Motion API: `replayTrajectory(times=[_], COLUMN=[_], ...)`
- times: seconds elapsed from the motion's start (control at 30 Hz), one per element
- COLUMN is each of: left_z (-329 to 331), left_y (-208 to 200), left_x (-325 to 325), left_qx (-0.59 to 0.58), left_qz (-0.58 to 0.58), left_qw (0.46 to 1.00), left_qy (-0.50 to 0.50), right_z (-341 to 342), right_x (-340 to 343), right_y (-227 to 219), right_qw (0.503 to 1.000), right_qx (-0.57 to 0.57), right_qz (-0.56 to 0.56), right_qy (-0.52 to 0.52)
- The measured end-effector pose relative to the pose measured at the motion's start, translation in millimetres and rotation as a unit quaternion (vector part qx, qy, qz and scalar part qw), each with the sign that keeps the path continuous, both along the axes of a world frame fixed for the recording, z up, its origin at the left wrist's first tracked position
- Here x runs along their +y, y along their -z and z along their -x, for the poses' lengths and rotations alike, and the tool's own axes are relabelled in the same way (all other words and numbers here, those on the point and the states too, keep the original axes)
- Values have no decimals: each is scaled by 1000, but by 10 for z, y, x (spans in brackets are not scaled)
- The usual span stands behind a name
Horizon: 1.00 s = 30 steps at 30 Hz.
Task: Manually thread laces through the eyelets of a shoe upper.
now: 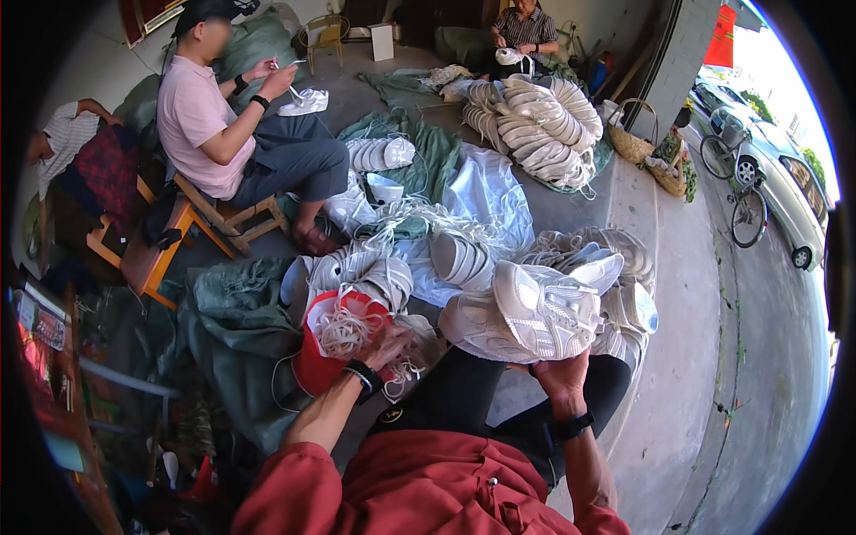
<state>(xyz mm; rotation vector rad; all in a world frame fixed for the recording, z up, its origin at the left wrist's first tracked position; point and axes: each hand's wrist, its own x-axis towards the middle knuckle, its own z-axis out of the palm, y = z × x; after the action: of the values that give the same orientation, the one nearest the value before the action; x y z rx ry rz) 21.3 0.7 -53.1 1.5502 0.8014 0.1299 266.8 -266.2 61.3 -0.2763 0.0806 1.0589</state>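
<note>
My right hand (pixel 566 374) grips white shoe uppers (pixel 544 312) from below, above my right thigh. They are pale, with mesh and stitched panels, and at least two lie one over the other. My left hand (pixel 390 346) is at the right edge of a red bag (pixel 314 361) filled with a tangle of white shoelaces (pixel 346 332). Its fingers are smeared by motion, so whether they hold a lace I cannot tell. More laces hang just to the right of that hand.
Stacked shoe uppers (pixel 462 260) lie ahead, with a large heap (pixel 539 125) farther back. Green sacking (pixel 236 334) covers floor at left. A person in a pink shirt (pixel 201 116) sits at left; another works at the back. Baskets (pixel 631 143), a bicycle (pixel 749 214) and a car are right.
</note>
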Motion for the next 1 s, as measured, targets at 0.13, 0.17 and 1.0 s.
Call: replayTrajectory(times=[0.13, 0.17, 1.0], left_z=[130, 125, -72], left_y=[109, 131, -1901], left_x=[161, 200, -139], left_qx=[-14, -9, -125], left_qz=[-87, -144, -422], left_qw=[996, 990, 896], left_qy=[-29, -10, -65], right_z=[15, -2, 21], right_x=[-9, -26, -222], right_y=[160, 190, 397], right_qw=[999, 999, 995], right_qx=[-22, -17, -8], right_qz=[5, 16, 75], right_qy=[-26, -23, -68])
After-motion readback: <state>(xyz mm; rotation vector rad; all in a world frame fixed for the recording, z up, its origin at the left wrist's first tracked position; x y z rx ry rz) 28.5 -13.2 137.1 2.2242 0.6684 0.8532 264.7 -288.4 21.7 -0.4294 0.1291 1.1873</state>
